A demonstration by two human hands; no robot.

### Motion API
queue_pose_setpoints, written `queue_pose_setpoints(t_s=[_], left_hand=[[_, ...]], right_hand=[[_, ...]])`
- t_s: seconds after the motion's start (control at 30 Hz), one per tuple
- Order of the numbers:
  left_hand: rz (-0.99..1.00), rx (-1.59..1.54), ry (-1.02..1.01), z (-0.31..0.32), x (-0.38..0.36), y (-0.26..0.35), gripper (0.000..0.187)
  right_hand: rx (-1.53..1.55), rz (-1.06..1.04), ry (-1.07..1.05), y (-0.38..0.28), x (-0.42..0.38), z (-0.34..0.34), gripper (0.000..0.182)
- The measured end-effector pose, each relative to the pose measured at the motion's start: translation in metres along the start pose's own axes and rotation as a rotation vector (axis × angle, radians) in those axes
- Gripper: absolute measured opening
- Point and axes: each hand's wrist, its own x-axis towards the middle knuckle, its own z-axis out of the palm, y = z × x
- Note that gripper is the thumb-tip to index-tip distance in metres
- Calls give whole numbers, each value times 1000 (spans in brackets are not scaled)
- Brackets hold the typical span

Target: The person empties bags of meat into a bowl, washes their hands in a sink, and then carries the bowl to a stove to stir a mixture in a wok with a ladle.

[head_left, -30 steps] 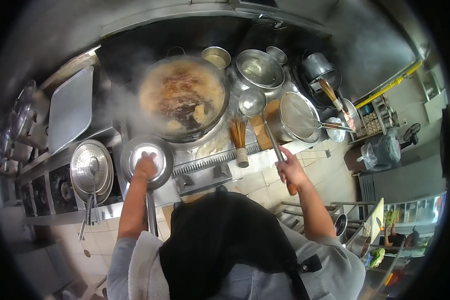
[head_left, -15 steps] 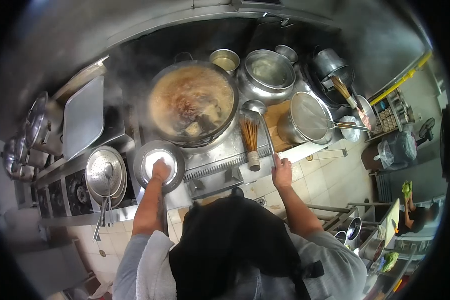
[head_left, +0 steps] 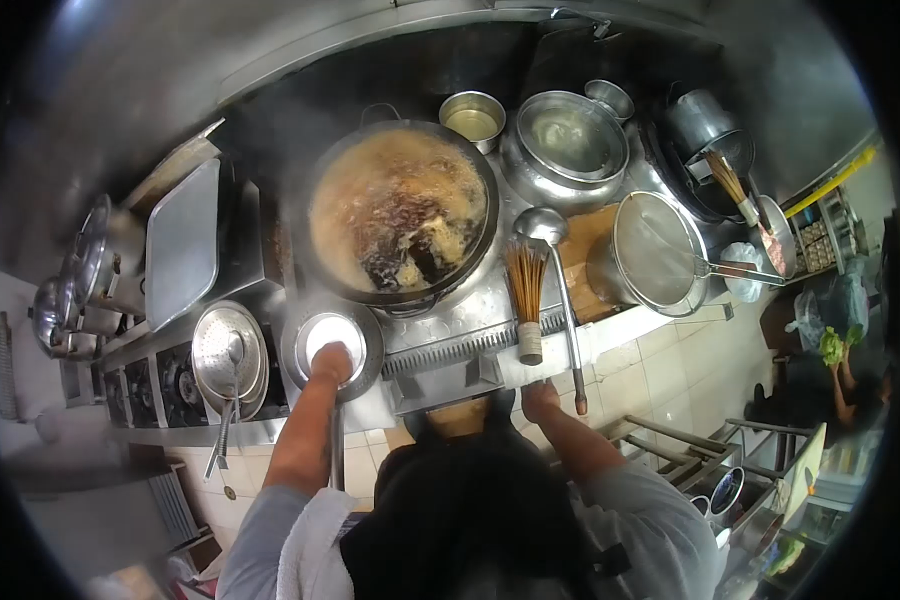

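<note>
My left hand (head_left: 332,364) reaches into a round metal bowl (head_left: 294,352) with white contents (head_left: 323,329); its fingertips are hidden there. At the counter's front edge is my right hand (head_left: 541,399), its fingers mostly out of sight. Just right of it, apart from the hand, the long handle of a ladle (head_left: 566,300) sticks out over the edge. A bundle-stick brush (head_left: 528,290) lies left of the ladle. Behind the hands a big wok (head_left: 491,220) holds steaming, bubbling brown liquid (head_left: 370,190) with dark pieces.
Perforated skimmers (head_left: 228,350) rest at the left near burners and a tray (head_left: 183,240). To the right are a wide pot (head_left: 560,185), a small pot (head_left: 473,120) and a mesh strainer (head_left: 655,245) over a pot. Another person's hands (head_left: 846,370) hold greens at far right.
My right hand has come off the ladle handle and moved down and left to the counter edge. My left hand remains in the bowl. The whole view has shifted slightly.
</note>
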Motion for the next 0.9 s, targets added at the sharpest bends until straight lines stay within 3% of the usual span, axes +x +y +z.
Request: queue_pose_setpoints(t_s=[0.03,0.07,0.1,0.17,0.2,0.27,0.3,0.37,0.43,0.5,0.57,0.63,0.67,0.7,0.73,0.77,0.8,0.83,0.87,0.9], left_hand=[[120,160,-39,15,13,-9,25],[241,318,-78,17,20,-12,24],[236,325,-80,19,27,-16,24],[503,661,-104,16,30,-16,25],[501,663,-112,17,29,-17,25],[184,-86,329,25,19,-19,29],[169,-86,319,29,18,-18,29],[88,-462,433,48,33,-29,38],[-65,-562,110,-31,-11,15,48],[38,-406,348,11,5,-5,43],[138,-94,362,-2,-5,2,36],[146,91,140,37,26,-37,33],[30,-14,168,1,-3,-5,28],[-67,-73,16,-17,-9,7,25],[111,64,144,49,35,-47,23],[328,201,312,92,69,-85,23],[545,495,211,97,91,-107,22],[658,760,182,61,94,-81,41],[531,659,-1,70,101,-86,28],[791,520,374,58,90,-72,34]], right_hand=[[50,78,-137,1,7,1,51],[111,100,4,3,5,5,51],[117,94,5,7,5,8,51],[52,44,-27,13,5,14,52],[56,38,-32,14,7,16,52],[60,59,-81,14,12,27,53],[60,65,-107,13,14,33,54],[56,61,-106,13,19,39,53],[48,44,-107,11,27,46,53],[142,73,-144,6,31,33,50],[158,55,-146,-1,20,-3,48],[301,72,-48,2,5,3,42],[158,66,102,2,12,64,46],[246,97,93,0,-27,25,53],[233,163,158,-4,-17,88,60],[322,132,203,-4,-56,60,61],[319,169,117,-1,-86,36,57],[692,315,122,-2,-123,1,54],[662,329,131,-5,-138,12,50],[704,357,265,-13,-154,26,51]])
